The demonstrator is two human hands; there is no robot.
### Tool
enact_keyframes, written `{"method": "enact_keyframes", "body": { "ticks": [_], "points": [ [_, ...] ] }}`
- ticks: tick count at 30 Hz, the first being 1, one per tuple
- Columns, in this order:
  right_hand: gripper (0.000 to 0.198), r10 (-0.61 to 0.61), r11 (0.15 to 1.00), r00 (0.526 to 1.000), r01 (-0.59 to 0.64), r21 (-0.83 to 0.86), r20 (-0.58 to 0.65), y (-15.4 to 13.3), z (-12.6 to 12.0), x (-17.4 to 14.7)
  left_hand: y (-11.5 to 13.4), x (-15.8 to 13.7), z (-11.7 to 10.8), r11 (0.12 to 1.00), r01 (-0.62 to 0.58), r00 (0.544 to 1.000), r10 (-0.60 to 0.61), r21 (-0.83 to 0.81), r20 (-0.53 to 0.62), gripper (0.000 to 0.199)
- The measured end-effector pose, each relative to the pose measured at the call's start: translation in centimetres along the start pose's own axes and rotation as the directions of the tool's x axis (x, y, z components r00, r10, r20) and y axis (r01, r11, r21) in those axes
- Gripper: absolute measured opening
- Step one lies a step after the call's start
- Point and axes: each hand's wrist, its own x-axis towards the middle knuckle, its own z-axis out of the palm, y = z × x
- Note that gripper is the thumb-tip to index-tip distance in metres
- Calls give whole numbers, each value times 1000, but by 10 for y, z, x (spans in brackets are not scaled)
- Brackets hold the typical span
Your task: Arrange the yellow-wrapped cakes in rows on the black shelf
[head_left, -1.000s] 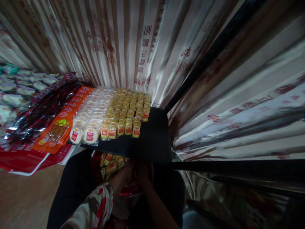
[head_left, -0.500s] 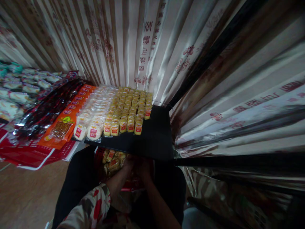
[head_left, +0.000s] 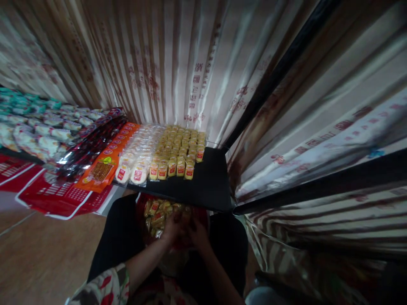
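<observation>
My left hand [head_left: 173, 228] and my right hand [head_left: 197, 233] are close together over a red basket [head_left: 140, 218] in my lap, under the front edge of a black table. Yellow-wrapped snack packets [head_left: 157, 218] lie heaped in the basket, left of my left hand. Both hands have curled fingers, closed around yellowish packets between them; shadow and blur hide how many. Above, on the black table [head_left: 211, 178], rows of the same yellow packets [head_left: 179, 150] with red-and-white labels stand upright.
Left of the yellow rows are clear-wrapped white round crackers [head_left: 138, 171], an orange snack bag [head_left: 104, 165], dark shiny packs [head_left: 85, 148] and white and teal packets [head_left: 47, 123]. Red baskets [head_left: 54, 197] with white handles sit below at left. A pleated printed curtain [head_left: 178, 63] hangs behind the table.
The view has shifted, showing more of the shelf's left side. My hands have come out from beneath the table edge, and more of the basket's packets show.
</observation>
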Motion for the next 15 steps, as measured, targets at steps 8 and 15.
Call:
{"method": "enact_keyframes", "body": {
  "ticks": [8,15],
  "points": [
    [33,-98,990,987,110,88,-127,-39,-41,-30,39,-48,8,900,-365,930,364,239,51,29],
    [28,-191,950,940,249,189,-282,-74,-82,2,95,-52,41,737,-591,799,591,328,112,41]
  ]
}}
